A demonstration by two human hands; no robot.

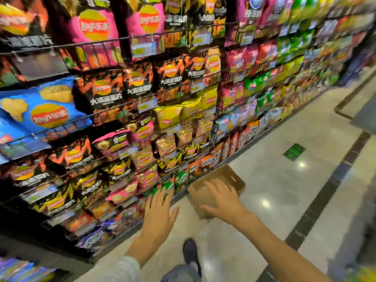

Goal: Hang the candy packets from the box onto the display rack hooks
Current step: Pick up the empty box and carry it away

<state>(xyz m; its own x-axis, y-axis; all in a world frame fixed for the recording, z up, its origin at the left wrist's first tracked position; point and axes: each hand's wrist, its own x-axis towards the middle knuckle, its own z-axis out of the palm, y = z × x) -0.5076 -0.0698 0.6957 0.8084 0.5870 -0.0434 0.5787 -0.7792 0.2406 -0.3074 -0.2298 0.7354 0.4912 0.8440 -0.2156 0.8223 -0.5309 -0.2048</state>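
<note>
Left hand point(159, 210) spread, holding nothing, near rack point(122, 119) | right hand point(220, 197) spread flat over box point(218, 185) | box right of left hand, on floor point(284, 190)

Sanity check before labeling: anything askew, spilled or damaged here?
Nothing spilled or damaged. The cardboard box sits on the floor by the bottom shelf, tilted; both hands, left and right, are open.

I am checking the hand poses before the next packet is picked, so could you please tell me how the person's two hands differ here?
The left hand hovers with fingers spread in front of the lower shelf packets, touching nothing I can see; the right hand reaches over the brown cardboard box on the floor. The left arm wears a pale sleeve; the right forearm is bare. Both hands are open, palms down, holding no packet.
</note>
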